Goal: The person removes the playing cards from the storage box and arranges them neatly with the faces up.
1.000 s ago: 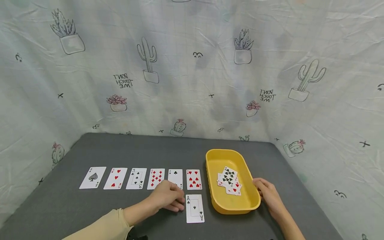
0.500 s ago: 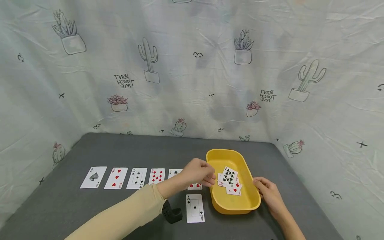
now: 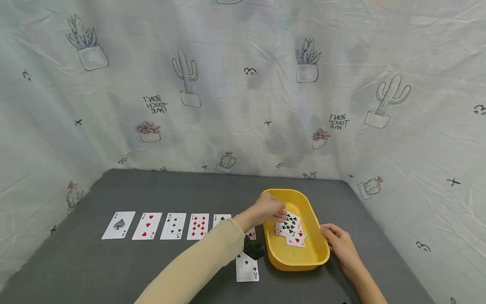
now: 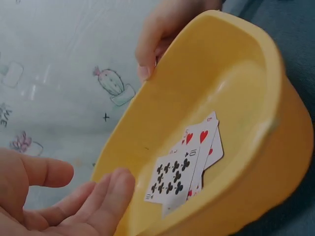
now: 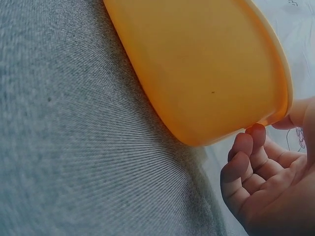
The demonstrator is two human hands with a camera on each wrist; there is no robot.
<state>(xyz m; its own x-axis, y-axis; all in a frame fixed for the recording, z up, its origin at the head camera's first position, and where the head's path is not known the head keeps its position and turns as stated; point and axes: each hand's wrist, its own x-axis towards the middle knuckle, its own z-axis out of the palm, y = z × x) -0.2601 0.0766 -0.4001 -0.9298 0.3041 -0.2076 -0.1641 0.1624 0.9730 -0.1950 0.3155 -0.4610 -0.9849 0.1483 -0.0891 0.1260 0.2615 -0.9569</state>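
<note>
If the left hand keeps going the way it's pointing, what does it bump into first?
Probably the ten of clubs atop the card pile in the yellow tray. The left hand hovers over the tray's left rim, fingers aimed at it, though depth is hard to judge.

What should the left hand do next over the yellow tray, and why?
Probably lower the left hand and pinch the ten of clubs: it tops the pile in the yellow tray, the fingers hold nothing, and the right hand steadies the rim.
</note>
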